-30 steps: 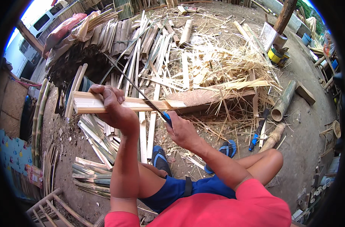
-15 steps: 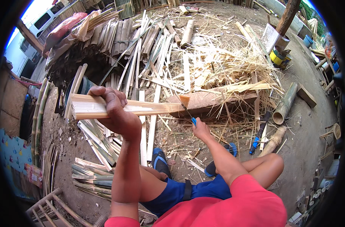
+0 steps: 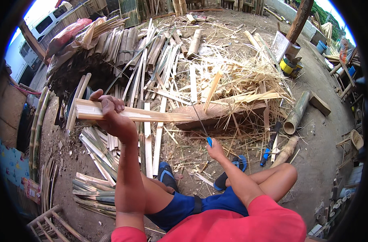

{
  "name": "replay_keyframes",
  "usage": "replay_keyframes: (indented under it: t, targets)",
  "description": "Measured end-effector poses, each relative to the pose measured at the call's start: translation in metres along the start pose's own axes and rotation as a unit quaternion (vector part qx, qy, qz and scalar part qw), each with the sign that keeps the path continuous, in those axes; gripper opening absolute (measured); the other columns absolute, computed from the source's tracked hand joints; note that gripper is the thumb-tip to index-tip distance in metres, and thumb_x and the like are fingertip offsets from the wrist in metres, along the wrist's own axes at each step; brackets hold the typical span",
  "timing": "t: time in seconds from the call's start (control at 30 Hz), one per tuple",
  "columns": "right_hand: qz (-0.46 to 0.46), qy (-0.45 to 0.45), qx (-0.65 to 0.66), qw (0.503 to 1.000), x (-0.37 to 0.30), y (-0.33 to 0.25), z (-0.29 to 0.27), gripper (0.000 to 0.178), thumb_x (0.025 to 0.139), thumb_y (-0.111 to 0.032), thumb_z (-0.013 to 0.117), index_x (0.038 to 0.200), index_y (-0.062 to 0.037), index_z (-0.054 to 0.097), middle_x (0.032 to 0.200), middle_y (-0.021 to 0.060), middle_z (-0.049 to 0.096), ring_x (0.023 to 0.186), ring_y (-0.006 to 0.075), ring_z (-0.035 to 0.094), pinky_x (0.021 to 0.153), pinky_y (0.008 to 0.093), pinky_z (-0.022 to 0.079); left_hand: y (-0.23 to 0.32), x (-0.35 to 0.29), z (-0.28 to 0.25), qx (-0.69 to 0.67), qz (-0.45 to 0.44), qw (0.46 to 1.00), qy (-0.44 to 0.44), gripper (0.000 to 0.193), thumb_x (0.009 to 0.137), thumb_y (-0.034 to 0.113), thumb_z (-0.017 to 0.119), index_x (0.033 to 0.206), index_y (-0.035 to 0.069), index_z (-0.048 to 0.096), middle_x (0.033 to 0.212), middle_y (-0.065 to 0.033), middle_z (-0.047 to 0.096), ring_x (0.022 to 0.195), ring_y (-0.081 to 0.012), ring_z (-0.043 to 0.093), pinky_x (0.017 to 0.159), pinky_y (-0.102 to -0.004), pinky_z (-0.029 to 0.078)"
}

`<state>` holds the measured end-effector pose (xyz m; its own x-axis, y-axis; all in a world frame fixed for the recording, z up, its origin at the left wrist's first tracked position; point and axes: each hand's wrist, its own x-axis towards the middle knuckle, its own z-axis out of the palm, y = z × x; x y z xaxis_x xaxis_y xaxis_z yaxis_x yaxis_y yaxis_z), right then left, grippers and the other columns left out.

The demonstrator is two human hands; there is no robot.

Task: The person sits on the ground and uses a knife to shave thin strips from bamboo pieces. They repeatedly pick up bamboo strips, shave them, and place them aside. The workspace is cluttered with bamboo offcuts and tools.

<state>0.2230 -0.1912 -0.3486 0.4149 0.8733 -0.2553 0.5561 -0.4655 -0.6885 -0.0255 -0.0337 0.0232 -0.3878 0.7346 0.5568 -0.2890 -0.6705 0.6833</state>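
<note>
The left hand (image 3: 114, 113) has its grip curled around a pale bamboo slat (image 3: 151, 115) close to the broad end, which sticks out to the left past the fingers. The slat lies nearly level, and its narrow end reaches the top of a brown wooden beam (image 3: 222, 115). The right hand (image 3: 215, 150) has its grip pressed together around the blue handle of a long-bladed knife (image 3: 201, 123). The thin blade points up and away, crossing over the beam just beside the slat's narrow end; whether it touches the wood cannot be told. A pale bamboo sliver (image 3: 213, 91) stands tilted at the beam, near the blade.

Beyond the beam lies a tangled heap of bamboo shavings (image 3: 244, 78). To its right is a yellow-and-black bucket (image 3: 287, 66), its contents too small to make out. Farther off stands a blue bucket (image 3: 321, 47); what is inside cannot be seen. A red sack (image 3: 69, 38) lies over the stacked split bamboo (image 3: 123, 44) at upper left, its contents hidden. On the ground at right rests a thick bamboo tube (image 3: 297, 113), its hollow end facing the person, and near it a blue-and-black tool (image 3: 270, 146). Split bamboo strips (image 3: 97, 197) lie bundled beside the left leg.
</note>
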Motion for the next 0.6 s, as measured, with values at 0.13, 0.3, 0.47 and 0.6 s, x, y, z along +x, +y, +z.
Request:
replay_keyframes:
  t: [0.13, 0.3, 0.47, 0.6]
  targets:
    - [0.067, 0.029, 0.038, 0.997, -0.039, -0.024, -0.015, 0.036, 0.096, -0.037, 0.056, 0.101, -0.0018, 0.052, 0.089, 0.0314, 0.065, 0.089, 0.0516, 0.062, 0.076, 0.0566, 0.046, 0.004, 0.009, -0.002, 0.040, -0.046, 0.992, -0.112, 0.048, 0.103, 0.032, 0.048, 0.137, -0.002, 0.047, 0.093, -0.0088, 0.060, 0.087, -0.0150, 0.057, 0.084, -0.0337, 0.050]
    - [-0.069, -0.039, 0.063, 0.995, -0.065, -0.132, -0.068, 0.042, 0.103, -0.045, 0.045, 0.105, -0.0030, 0.049, 0.082, 0.0328, 0.063, 0.085, 0.0542, 0.060, 0.071, 0.0591, 0.044, 0.000, 0.002, 0.011, 0.011, -0.103, 0.992, -0.075, 0.058, 0.102, 0.050, 0.048, 0.128, -0.002, 0.052, 0.099, -0.0133, 0.068, 0.092, -0.0192, 0.064, 0.091, -0.0351, 0.051]
    - [-0.214, -0.063, 0.165, 0.961, -0.084, -0.211, -0.076, 0.043, 0.103, -0.046, 0.045, 0.106, -0.0036, 0.047, 0.079, 0.0312, 0.061, 0.081, 0.0539, 0.059, 0.066, 0.0581, 0.043, -0.004, -0.005, 0.019, 0.011, -0.083, 0.996, -0.033, 0.035, 0.097, 0.037, 0.065, 0.093, 0.003, 0.059, 0.075, -0.0043, 0.060, 0.067, -0.0148, 0.059, 0.068, -0.0311, 0.051]
    - [-0.135, 0.009, 0.142, 0.981, -0.048, -0.168, -0.028, 0.047, 0.103, -0.047, 0.042, 0.107, -0.0021, 0.053, 0.083, 0.0313, 0.063, 0.086, 0.0536, 0.060, 0.071, 0.0588, 0.044, -0.003, -0.004, 0.017, -0.028, -0.119, 0.992, -0.025, 0.033, 0.096, 0.036, 0.067, 0.091, 0.006, 0.056, 0.073, -0.0026, 0.054, 0.066, -0.0151, 0.055, 0.071, -0.0331, 0.049]
